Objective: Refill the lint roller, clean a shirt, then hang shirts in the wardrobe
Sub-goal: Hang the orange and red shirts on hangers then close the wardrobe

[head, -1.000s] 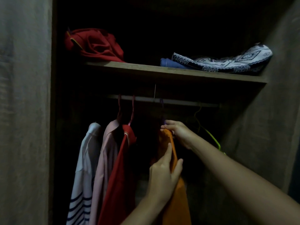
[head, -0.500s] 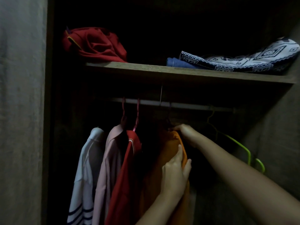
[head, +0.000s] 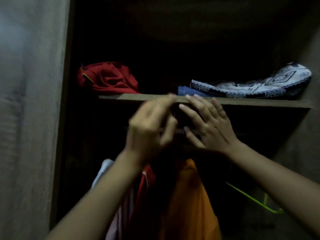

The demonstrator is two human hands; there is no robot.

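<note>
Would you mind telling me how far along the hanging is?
Done: the orange shirt hangs beside the red shirt. In hand: left hand, blurred, and open right hand are raised by the shelf, holding no shirt. Left: the green hanger hangs bare.

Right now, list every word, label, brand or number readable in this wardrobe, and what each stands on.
None readable.
The patterned cloth on the shelf carries only geometric print, no letters.
The red garment and orange shirt show no legible label in this dim, blurred view.

crumpled red cloth (head: 110,80) upper left, blue folded cloth (head: 186,90) just beside patterned white-and-navy fabric (head: 259,85), lime hanger (head: 251,199) lower right
</note>
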